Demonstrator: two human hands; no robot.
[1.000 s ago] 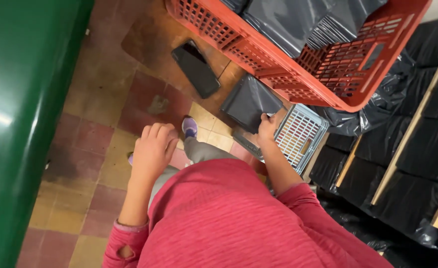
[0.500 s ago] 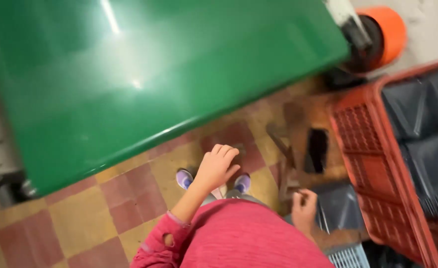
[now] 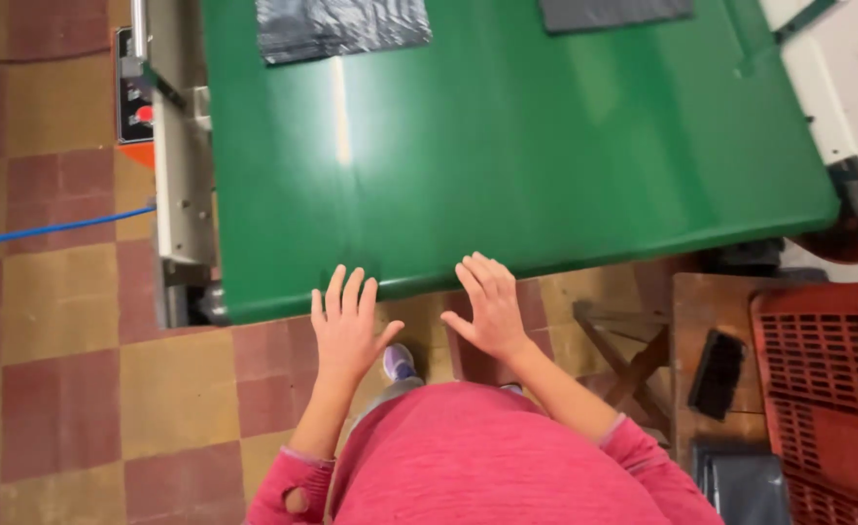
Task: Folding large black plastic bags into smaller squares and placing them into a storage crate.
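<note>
Green counter point(image 3: 507, 156): both hands empty, fingers spread; left hand point(image 3: 346, 326) and right hand point(image 3: 492, 309) at its 6 o'clock edge. Black bags point(image 3: 343, 27) at 12 o'clock; best reached leaning forward, palms flat.

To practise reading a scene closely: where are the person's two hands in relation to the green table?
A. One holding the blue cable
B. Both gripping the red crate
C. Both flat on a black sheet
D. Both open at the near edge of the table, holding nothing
D: the left hand and right hand are spread open and empty at the near edge of the green table.
</note>
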